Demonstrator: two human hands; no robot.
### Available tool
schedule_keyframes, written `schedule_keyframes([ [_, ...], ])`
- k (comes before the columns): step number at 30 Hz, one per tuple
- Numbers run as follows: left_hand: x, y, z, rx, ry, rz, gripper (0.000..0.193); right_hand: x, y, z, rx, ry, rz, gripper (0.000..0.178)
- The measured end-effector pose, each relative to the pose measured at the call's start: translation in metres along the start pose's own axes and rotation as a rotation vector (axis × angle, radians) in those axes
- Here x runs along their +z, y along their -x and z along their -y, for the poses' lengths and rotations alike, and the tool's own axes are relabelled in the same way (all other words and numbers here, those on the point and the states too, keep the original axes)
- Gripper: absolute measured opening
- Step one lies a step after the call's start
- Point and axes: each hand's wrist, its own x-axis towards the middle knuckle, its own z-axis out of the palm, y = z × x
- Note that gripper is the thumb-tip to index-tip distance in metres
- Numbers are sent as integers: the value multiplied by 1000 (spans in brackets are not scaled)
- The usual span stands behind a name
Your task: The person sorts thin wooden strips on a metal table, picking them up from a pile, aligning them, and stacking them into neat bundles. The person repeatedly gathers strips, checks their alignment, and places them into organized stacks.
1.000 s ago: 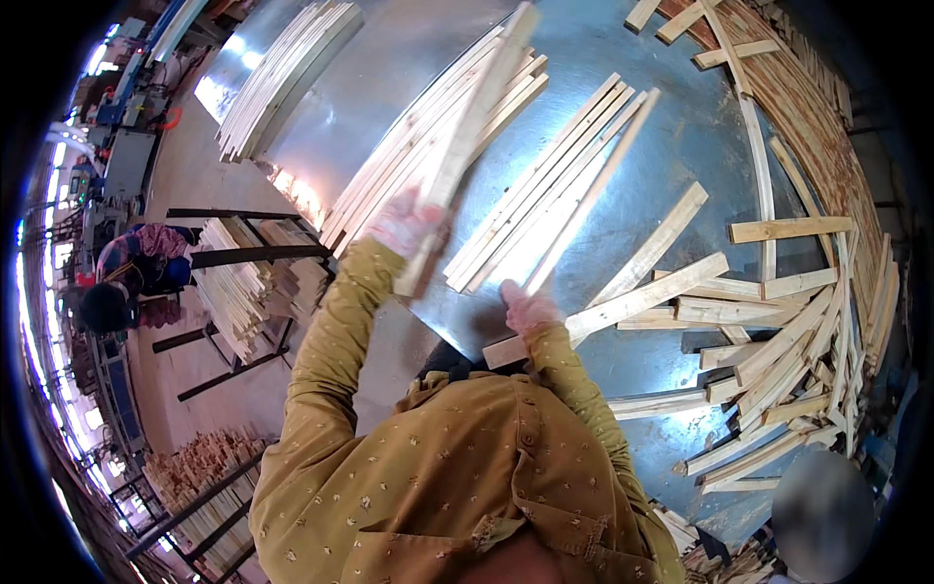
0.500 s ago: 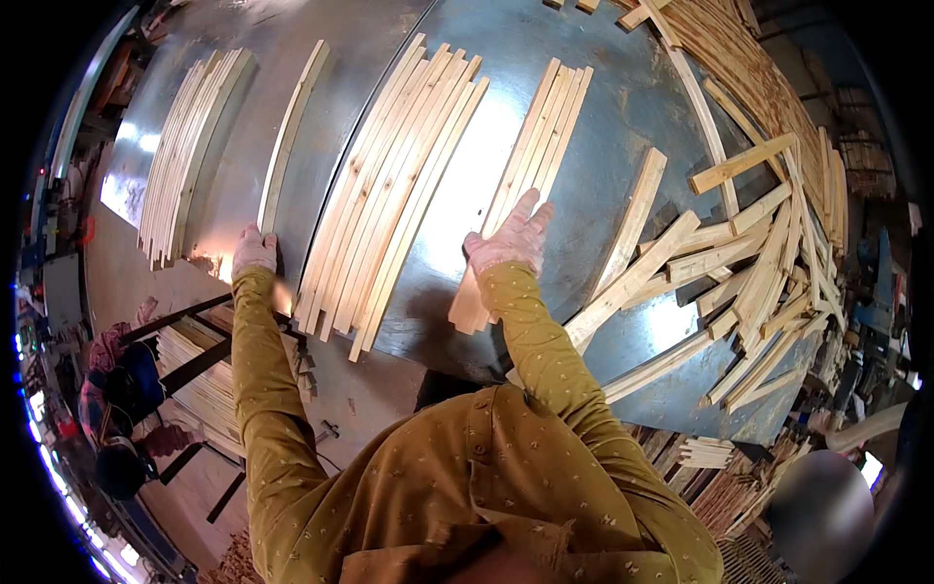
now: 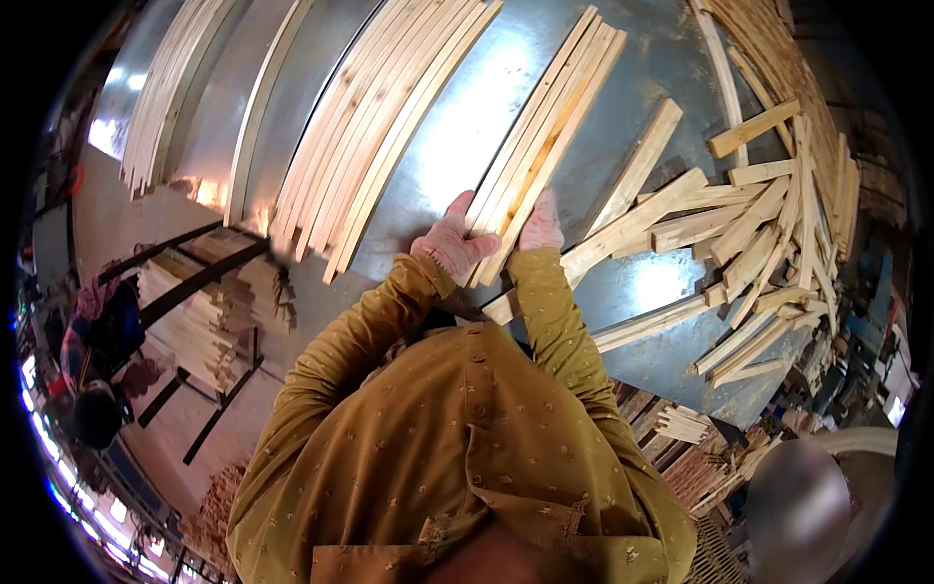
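A narrow bundle of pale wooden strips [image 3: 550,136] lies lengthwise on the metal table, between my two gloved hands. My left hand [image 3: 453,243] grips the bundle's left side close to its near end, with a digit lying over the strips. Against the opposite side presses my right hand [image 3: 542,226], its fingers partly hidden by the wood. To the left lies a wider row of strips [image 3: 389,117], then a single strip [image 3: 263,107], and at the far left another tight stack [image 3: 175,97].
Loose wooden pieces [image 3: 749,234] pile up crosswise on the table's [image 3: 647,375] right side. One slanting piece [image 3: 632,224] reaches close to my right hand. At lower left, a person [image 3: 97,341] is beside a rack of stacked wood [image 3: 190,331].
My left hand has left the single strip and come right to the narrow bundle. My right hand has shifted from on top of the bundle to its right side. The view has tilted.
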Motion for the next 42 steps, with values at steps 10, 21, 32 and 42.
schedule_keyframes([
  [10, -70, 42, -33, -335, -1000, 249, 65, 95, 28, 33, 336, 1856, 229, 118],
  [21, -374, -19, -18, -185, -883, -539, 61, 167, 30, -26, 203, 1740, 154, 113],
  [32, -495, 14, -24, -220, -896, -592, 60, 219, -12, -83, 61, 1613, 393, 98],
  [42, -615, -5, 6, -383, -1541, -920, 83, 247, -20, -119, 169, 1621, 399, 120],
])
